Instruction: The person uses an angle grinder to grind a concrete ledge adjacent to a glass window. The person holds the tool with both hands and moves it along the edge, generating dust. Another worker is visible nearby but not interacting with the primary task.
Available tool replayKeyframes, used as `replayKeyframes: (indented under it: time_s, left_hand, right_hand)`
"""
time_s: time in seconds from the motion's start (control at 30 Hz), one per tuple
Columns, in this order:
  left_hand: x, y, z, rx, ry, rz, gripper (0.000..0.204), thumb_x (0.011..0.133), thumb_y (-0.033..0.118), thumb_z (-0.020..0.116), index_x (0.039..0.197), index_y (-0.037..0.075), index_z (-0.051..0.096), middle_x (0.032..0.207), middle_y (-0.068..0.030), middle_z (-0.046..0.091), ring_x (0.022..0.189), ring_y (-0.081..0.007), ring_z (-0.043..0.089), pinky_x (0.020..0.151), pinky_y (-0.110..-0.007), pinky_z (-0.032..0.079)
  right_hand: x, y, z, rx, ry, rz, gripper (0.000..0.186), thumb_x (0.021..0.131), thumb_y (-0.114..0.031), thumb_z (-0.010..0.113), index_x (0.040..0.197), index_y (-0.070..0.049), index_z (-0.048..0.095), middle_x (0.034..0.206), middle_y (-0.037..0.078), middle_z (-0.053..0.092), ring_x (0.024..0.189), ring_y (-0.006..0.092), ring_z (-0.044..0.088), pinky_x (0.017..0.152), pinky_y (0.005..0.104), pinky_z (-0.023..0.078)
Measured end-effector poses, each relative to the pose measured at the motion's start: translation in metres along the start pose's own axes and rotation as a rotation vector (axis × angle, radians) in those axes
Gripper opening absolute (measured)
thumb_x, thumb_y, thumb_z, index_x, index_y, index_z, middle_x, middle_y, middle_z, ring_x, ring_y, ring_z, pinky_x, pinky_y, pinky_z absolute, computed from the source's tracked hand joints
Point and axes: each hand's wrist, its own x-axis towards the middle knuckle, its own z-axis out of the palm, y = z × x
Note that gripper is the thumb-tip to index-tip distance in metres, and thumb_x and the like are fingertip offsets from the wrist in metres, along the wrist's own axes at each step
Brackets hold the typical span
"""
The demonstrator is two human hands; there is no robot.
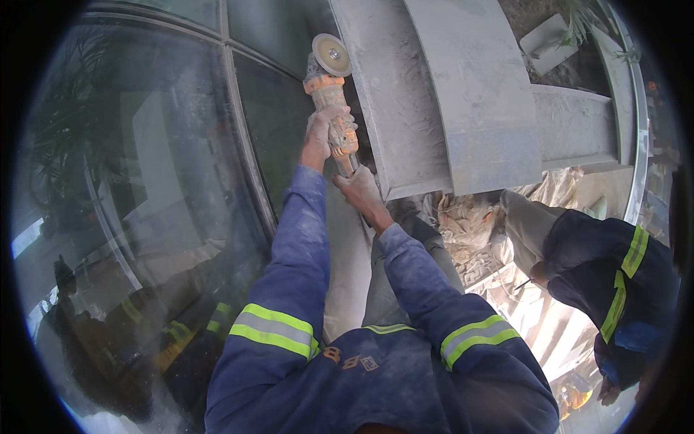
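A dusty orange angle grinder (342,135) is held out in front of me, with its round disc (322,52) at the far end. My left hand (318,137) is wrapped round the middle of its body. Around the narrower rear end closes my right hand (363,193), nearer to me. The disc is close to the left edge of a grey, dust-covered slab (394,87) and appears apart from it. Part of the grinder's body is hidden behind my left fingers.
A glass panel with a metal frame (249,137) stands close on my left. A wide grey board (481,87) lies over the ledge at right. Another person (607,267) in a dark jacket bends at the right, near crumpled sheeting (470,224). A loose slab piece (547,43) lies at far right.
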Motion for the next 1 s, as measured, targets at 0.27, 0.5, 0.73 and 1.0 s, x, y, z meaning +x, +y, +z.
replayKeyframes:
  time_s: [0.27, 0.5, 0.73, 1.0]
  left_hand:
    - [0.005, 0.001, -0.003, 0.003, -0.022, 0.013, 0.041, 0.08, 0.024, 0.08, 0.11, 0.002, 0.062, 0.091, -0.0131, 0.067, 0.077, -0.0267, 0.071, 0.067, -0.041, 0.06]
    - [0.015, -0.001, -0.005, 0.021, -0.035, 0.038, 0.042, 0.078, 0.023, 0.082, 0.11, 0.004, 0.062, 0.09, -0.0111, 0.066, 0.076, -0.024, 0.069, 0.066, -0.041, 0.06]
    - [0.023, -0.003, -0.002, 0.018, -0.01, 0.047, 0.042, 0.075, 0.025, 0.083, 0.107, 0.003, 0.066, 0.086, -0.0089, 0.067, 0.068, -0.0218, 0.067, 0.063, -0.037, 0.058]
    - [0.007, 0.0, -0.003, 0.025, 0.008, 0.004, 0.047, 0.077, 0.026, 0.081, 0.112, 0.001, 0.062, 0.09, -0.0136, 0.068, 0.077, -0.0272, 0.071, 0.068, -0.042, 0.06]
  right_hand:
    - [-0.003, -0.009, -0.005, 0.009, -0.032, -0.088, 0.045, 0.086, -0.029, 0.077, 0.105, 0.01, 0.066, 0.085, 0.026, 0.072, 0.081, 0.0408, 0.075, 0.071, 0.0473, 0.055]
    - [0.007, -0.008, 0.0, 0.045, 0.016, -0.059, 0.035, 0.087, -0.026, 0.075, 0.088, 0.008, 0.067, 0.068, 0.008, 0.063, 0.057, 0.018, 0.063, 0.055, 0.0376, 0.051]
    - [0.02, 0.001, 0.006, 0.061, 0.051, -0.046, 0.035, 0.088, -0.028, 0.076, 0.085, 0.006, 0.066, 0.068, 0.007, 0.062, 0.054, 0.0172, 0.059, 0.054, 0.037, 0.05]
    - [0.001, -0.011, -0.002, 0.036, -0.019, 0.03, 0.053, 0.085, -0.03, 0.081, 0.11, 0.013, 0.062, 0.081, 0.022, 0.072, 0.075, 0.0346, 0.075, 0.069, 0.0452, 0.056]
